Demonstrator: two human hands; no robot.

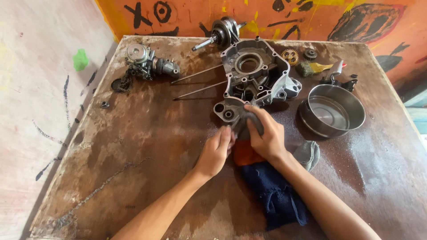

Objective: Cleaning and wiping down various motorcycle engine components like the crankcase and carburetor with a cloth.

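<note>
2 bare hands meet mid-table. At far left sits a carburettor assembly [149,66], then 2 thin rods [198,82]. The left hand [216,152] pinches a grey rag [247,123] with curled fingers; the right hand [265,135] presses it flat-fingered against the engine crankcase [253,73], which lies just ahead, long axis running away. A steel bowl [332,110] stands right.

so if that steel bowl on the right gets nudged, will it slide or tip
The steel bowl would probably slide rather than tip: it looks wide, low and flat-bottomed. Its thin walls suggest it is light, so a small push may move it. The tabletop looks greasy, which could help it skid.
</note>
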